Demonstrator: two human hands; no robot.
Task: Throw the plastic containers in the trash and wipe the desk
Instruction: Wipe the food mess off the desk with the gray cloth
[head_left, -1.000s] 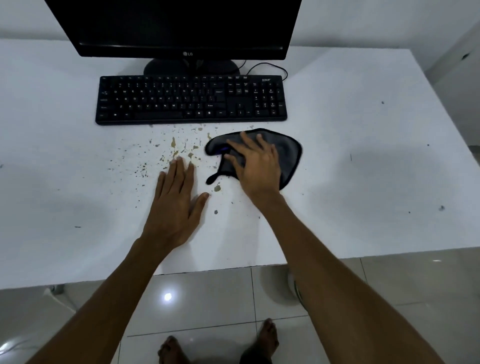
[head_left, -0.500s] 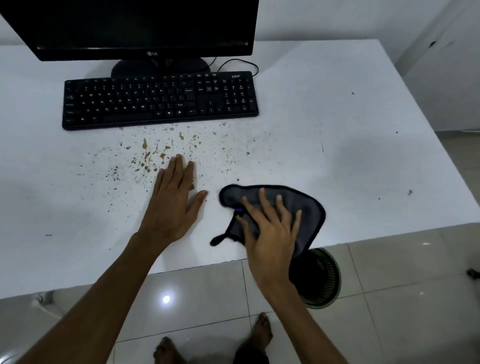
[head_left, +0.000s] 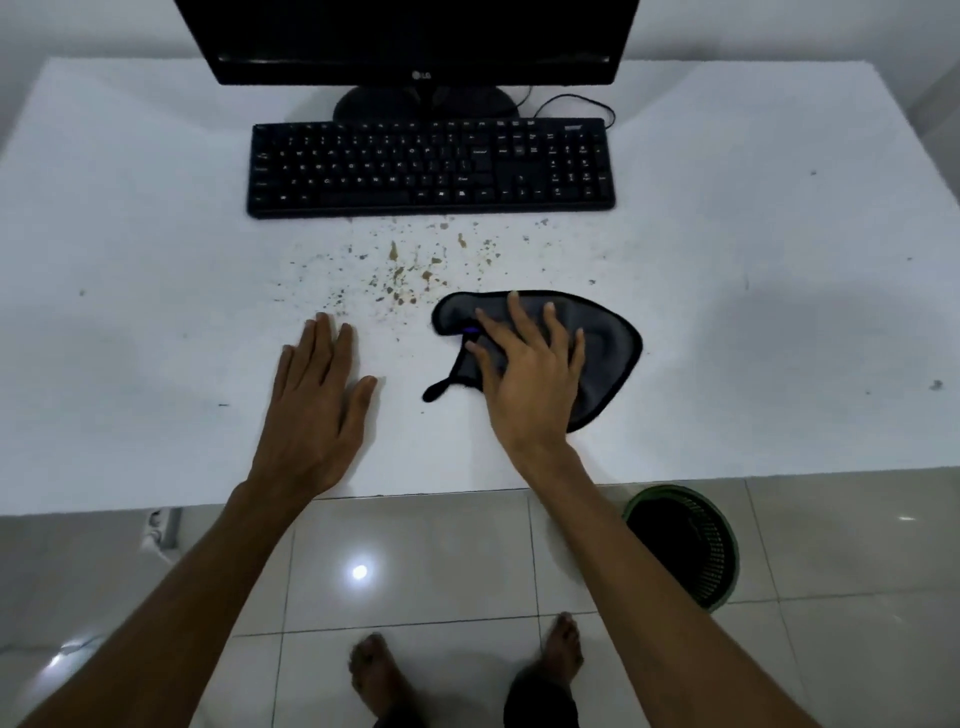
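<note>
On the table, just right of the crumbs, my right hand presses flat, fingers spread, on the cloth; the left hand rests open beside it. The cloth looks soft and limp, so I'd press mid-cloth to keep it from bunching.

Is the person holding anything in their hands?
Nothing is gripped. The right hand presses flat on the middle of the grey cloth; the left hand lies flat on the desk.

White desk bears keyboard, monitor, cloth, brown crumbs.
</note>
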